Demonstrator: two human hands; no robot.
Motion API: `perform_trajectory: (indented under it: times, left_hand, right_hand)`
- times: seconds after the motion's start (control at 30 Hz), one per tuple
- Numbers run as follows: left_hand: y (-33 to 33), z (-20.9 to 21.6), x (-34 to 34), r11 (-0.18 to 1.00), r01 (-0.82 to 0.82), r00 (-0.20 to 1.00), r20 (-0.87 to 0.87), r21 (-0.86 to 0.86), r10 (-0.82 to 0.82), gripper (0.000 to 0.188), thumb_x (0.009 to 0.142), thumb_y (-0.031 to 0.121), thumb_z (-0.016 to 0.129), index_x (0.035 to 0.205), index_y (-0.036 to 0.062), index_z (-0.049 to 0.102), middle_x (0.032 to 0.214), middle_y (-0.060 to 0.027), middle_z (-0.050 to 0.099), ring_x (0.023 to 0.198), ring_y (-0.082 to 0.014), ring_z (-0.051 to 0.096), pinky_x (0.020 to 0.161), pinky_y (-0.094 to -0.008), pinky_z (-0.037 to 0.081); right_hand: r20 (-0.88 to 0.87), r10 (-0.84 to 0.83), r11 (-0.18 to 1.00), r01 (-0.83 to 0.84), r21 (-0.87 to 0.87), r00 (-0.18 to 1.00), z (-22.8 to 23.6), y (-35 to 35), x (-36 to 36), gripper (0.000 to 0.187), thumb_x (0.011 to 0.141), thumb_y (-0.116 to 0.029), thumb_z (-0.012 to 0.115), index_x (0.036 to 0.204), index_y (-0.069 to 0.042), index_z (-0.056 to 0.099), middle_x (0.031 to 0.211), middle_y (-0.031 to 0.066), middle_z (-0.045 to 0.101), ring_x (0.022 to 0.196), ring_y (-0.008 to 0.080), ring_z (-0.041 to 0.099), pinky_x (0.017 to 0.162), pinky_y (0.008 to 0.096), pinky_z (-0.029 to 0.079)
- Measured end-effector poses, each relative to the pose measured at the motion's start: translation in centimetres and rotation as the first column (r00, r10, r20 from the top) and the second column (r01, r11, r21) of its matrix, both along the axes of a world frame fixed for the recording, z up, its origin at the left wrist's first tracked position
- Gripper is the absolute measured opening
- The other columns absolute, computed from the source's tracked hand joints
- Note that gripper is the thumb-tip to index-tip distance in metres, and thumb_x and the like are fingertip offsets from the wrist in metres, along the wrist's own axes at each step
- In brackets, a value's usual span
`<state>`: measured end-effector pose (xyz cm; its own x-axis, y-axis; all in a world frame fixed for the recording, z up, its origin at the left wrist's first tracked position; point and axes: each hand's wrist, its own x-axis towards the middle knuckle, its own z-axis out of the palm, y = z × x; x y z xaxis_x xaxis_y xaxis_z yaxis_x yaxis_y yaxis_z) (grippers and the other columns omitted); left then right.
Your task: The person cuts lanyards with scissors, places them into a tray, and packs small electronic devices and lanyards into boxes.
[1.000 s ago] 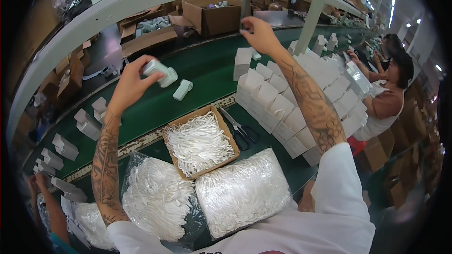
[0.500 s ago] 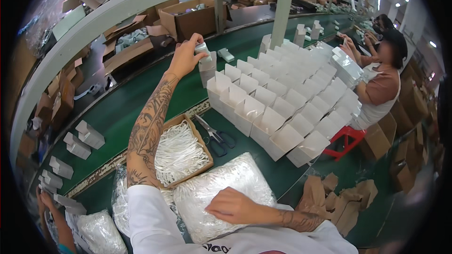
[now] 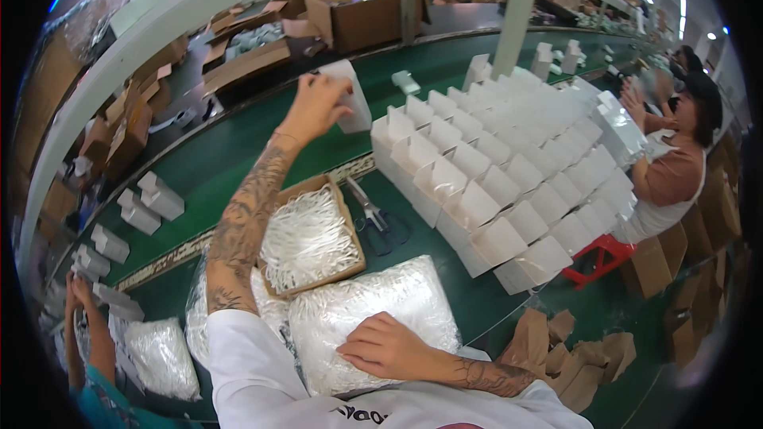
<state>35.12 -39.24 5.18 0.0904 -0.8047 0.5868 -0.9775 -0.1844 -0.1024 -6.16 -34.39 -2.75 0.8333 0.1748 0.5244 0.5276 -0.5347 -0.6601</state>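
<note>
My left hand (image 3: 316, 105) reaches over the green conveyor belt with its fingers closed on an upright white carton (image 3: 354, 97). Beneath my right hand (image 3: 385, 346) is a clear plastic bag of white cords (image 3: 409, 294); the hand lies on top of it, fingers loosely extended and holding nothing. Between my arms, a shallow cardboard box (image 3: 347, 226) is full of looped white cords (image 3: 306, 234). Dark-handled scissors (image 3: 380, 222) lie beside that box. Rows of open white cartons (image 3: 485, 167) stand packed together to the right, flaps up.
Several white cartons (image 3: 161, 197) stand on the belt at left. A small pale device (image 3: 405, 82) lies on the belt ahead. A metal post (image 3: 518, 20) rises behind the cartons. Co-workers sit at right, one near a red stool (image 3: 596, 260); another person's hands (image 3: 83, 302) show at lower left.
The small white device my left hand held over a carton is no longer visible. That hand now grasps a carton by its side. My right hand's fingers have straightened on the bag. The view has shifted.
</note>
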Motion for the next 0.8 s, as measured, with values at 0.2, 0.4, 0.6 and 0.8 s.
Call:
perform_trajectory:
  times: [0.2, 0.4, 0.6, 0.8]
  left_hand:
    - [16.1, 3.7, 3.3, 0.933, -0.347, 0.927, -0.113, 0.097, 0.357, 0.035, 0.082, 0.020, 0.079, 0.111, 0.0097, 0.061, 0.111, -0.0089, 0.072, 0.108, -0.0316, 0.065, 0.092, -0.0468, 0.044]
    - [28.4, -5.0, 7.6, 0.826, -0.547, 0.809, -0.165, 0.138, 0.564, 0.035, 0.084, 0.021, 0.078, 0.113, 0.0101, 0.061, 0.111, -0.0080, 0.070, 0.112, -0.0320, 0.062, 0.095, -0.0472, 0.042]
    - [25.9, -4.5, 4.9, 0.765, -0.600, 0.778, 0.051, -0.234, 0.626, 0.024, 0.089, 0.024, 0.075, 0.106, 0.0098, 0.066, 0.117, -0.0094, 0.066, 0.117, -0.0327, 0.057, 0.098, -0.0463, 0.040]
    - [20.5, -8.2, 3.3, 0.927, -0.364, 0.905, -0.273, -0.093, 0.327, 0.036, 0.093, 0.025, 0.072, 0.123, 0.0088, 0.062, 0.123, -0.0125, 0.064, 0.118, -0.0379, 0.056, 0.096, -0.0510, 0.044]
  right_hand:
    - [-0.001, -0.019, 1.000, 0.019, -0.022, 1.000, 0.1, -0.3, 0.3, 0.019, 0.084, -0.013, 0.079, 0.103, -0.010, 0.075, 0.096, -0.0009, 0.068, 0.093, 0.0172, 0.063, 0.083, 0.0328, 0.045]
    - [-0.014, 0.008, 0.999, -0.009, -0.037, 1.000, 0.5, -0.2, 0.5, 0.020, 0.084, -0.014, 0.080, 0.103, -0.012, 0.075, 0.095, -0.0029, 0.068, 0.091, 0.0156, 0.062, 0.080, 0.0310, 0.042]
    - [-0.047, -0.008, 0.998, 0.005, -0.062, 0.999, 0.8, 0.0, 0.6, 0.017, 0.089, -0.014, 0.077, 0.104, -0.009, 0.073, 0.096, -0.0017, 0.067, 0.092, 0.0163, 0.061, 0.082, 0.0330, 0.042]
    - [-0.066, 0.016, 0.995, -0.022, -0.097, 0.998, 3.6, -0.6, 2.7, 0.017, 0.088, -0.014, 0.077, 0.103, -0.008, 0.072, 0.091, 0.0010, 0.065, 0.090, 0.0187, 0.061, 0.078, 0.0346, 0.044]
